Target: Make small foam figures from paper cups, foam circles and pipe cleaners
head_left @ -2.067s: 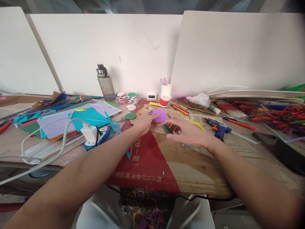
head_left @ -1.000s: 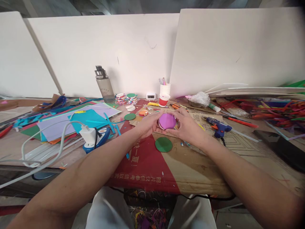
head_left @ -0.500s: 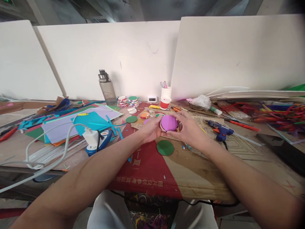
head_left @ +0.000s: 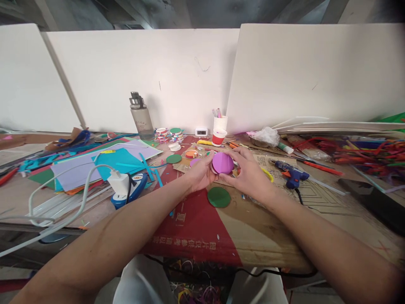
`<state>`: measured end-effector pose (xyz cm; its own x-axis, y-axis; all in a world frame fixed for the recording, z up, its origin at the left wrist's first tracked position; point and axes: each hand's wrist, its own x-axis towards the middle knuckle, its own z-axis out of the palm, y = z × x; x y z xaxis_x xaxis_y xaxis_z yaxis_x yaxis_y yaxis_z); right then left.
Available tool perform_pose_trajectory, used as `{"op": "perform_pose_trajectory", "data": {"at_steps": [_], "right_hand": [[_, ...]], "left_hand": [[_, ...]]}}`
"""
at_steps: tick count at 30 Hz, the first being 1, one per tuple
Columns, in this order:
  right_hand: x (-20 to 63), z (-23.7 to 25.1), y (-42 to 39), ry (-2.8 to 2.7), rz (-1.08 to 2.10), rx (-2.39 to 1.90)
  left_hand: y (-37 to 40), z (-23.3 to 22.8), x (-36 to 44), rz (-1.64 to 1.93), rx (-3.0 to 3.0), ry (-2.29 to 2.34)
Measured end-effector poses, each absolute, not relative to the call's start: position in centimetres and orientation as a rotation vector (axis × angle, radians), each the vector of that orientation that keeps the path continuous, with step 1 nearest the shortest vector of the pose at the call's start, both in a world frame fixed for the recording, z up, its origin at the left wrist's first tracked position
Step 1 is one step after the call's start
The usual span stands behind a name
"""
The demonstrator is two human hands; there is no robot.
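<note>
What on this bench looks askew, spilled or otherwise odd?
Nothing damaged. Both hands, left hand and right hand, hold a purple disc. A green disc lies loose below; paper scraps sprawl untidily left.

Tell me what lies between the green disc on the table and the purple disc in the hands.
Nothing lies between them in the head view: only bare cardboard mat separates the green disc from the purple disc, which the left hand and right hand hold above it.

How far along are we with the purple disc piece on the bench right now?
Done: finished banded rings stacked by the back board. In hand: the left hand and right hand together hold a round purple foam disc above the cardboard. Left: a green foam circle lies loose just below, another green circle lies further left.
</note>
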<state>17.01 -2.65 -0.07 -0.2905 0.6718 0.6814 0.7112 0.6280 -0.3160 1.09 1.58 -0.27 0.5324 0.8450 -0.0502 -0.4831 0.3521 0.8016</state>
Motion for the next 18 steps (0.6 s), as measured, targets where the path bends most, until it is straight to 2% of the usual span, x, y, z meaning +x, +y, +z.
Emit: {"op": "perform_pose_trajectory", "data": {"at_steps": [18], "right_hand": [[16.32,-0.01,-2.79,-2.023,-0.054,-1.100]], "left_hand": [[0.96,0.40,1.54,0.978,0.805,0.672]]}}
